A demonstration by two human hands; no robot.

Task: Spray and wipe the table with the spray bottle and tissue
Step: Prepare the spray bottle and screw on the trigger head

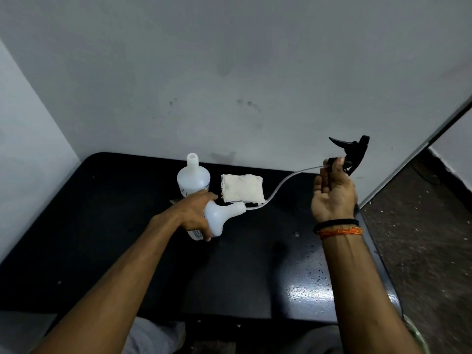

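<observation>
Your left hand [196, 213] grips a white plastic spray bottle [219, 218], fingers curled round its body, tilted so the open neck points right toward the trigger head. Your right hand [332, 190] is raised above the right side of the black tabletop [102, 251], pinching the collar of the black trigger head [355, 152] between thumb and fingers. The clear dip tube [281, 182] curves down from it, and its tip sits at the bottle's mouth. By the look of it, you are holding the two apart so the tube can be fed in or drawn out; which, I can't tell.

Count two bottles: the one in your hand, and a second uncapped bottle [192, 177] standing upright at the back of the tabletop. There is one trigger head and one folded white tissue [242, 187], lying flat just beside the standing bottle, untouched.
</observation>
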